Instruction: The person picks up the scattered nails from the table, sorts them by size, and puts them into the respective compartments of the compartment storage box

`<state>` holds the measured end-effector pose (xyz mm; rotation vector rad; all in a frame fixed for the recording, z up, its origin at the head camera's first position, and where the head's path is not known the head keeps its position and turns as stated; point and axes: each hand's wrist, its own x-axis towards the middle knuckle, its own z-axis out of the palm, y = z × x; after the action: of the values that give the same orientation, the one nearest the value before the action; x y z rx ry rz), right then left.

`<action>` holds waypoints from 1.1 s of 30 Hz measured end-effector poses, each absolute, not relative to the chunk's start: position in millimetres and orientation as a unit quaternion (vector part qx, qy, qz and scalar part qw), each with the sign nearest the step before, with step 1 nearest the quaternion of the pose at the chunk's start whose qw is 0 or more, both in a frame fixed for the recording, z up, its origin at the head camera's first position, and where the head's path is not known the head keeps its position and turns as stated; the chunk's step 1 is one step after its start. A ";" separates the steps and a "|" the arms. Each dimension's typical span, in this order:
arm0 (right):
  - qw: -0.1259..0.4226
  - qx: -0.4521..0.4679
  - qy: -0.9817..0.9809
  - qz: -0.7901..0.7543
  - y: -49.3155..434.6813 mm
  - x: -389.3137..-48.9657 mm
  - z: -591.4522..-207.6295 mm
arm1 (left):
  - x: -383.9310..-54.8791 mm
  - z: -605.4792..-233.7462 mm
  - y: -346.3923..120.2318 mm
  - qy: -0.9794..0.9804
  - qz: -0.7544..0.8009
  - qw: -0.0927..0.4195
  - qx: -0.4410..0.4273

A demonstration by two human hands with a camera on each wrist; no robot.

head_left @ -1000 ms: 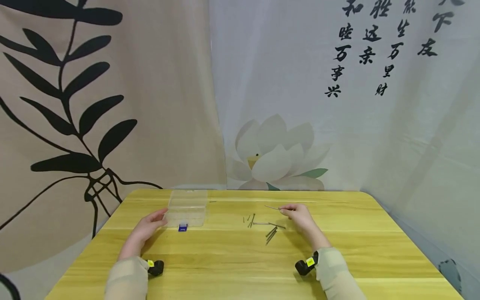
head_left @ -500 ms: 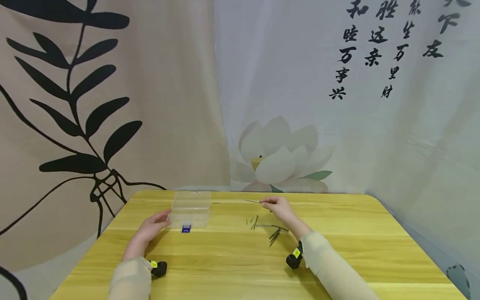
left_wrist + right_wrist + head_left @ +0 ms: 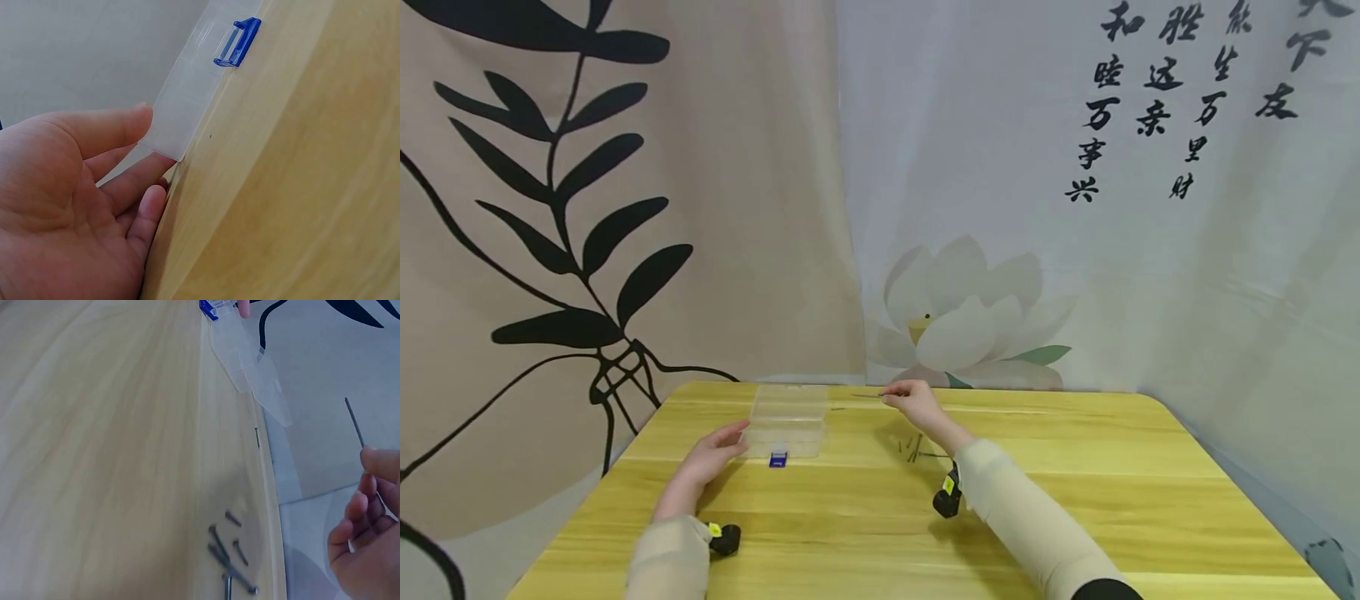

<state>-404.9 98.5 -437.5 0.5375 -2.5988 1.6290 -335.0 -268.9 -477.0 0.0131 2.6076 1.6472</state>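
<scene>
A clear plastic compartment box with a blue latch lies on the table, its lid folded back. My left hand holds it by its left end; in the left wrist view the thumb is at its edge, with fingertips by the lower corner. My right hand is raised near the table's back edge, right of the box. Between thumb and fingers it pinches a long thin nail, the tip pointing left toward the box in the head view.
Several nails and screws lie loose on the wooden table, partly behind the right forearm in the head view. One small nail lies right of the box. A printed curtain hangs behind the table.
My right hand has moved left and toward the back with the nail, coming nearer to the box. My left hand stays at the box's end. The head view has shifted slightly.
</scene>
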 end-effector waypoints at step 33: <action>0.002 0.188 -0.864 0.467 -14.1 -412.7 -465.3 | -332.3 -479.2 -265.2 0.850 0.527 0.004 -0.014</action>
<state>-412.7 -14.1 -465.3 0.5910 -2.7099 1.4667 -332.3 -265.2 -479.2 -0.0447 2.6626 1.6518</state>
